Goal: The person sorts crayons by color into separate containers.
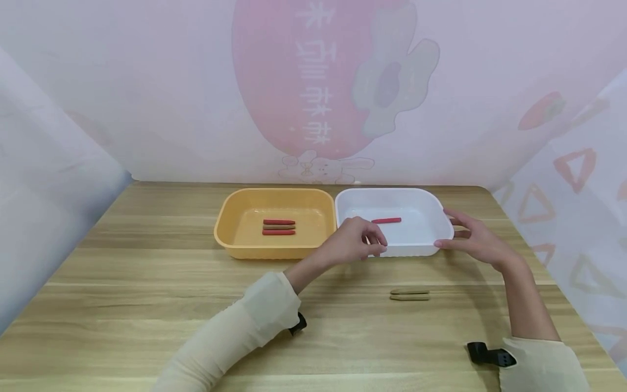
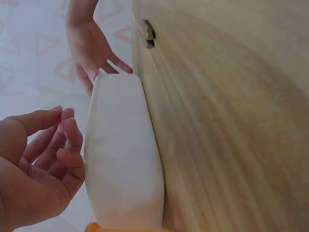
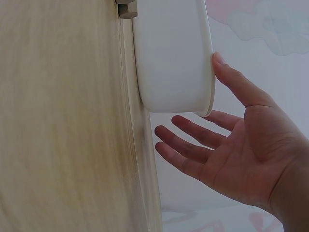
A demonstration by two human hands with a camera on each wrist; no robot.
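The white tray sits on the wooden table, touching the orange tray on its left. The left hand hovers at its near left corner, fingers loosely curled and holding nothing. The right hand is spread, thumb touching the right rim. One red stick lies inside; two brown sticks lie nearer on the table

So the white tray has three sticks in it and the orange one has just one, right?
It's the reverse. In the head view the white tray holds one red stick, and the orange tray holds three sticks.
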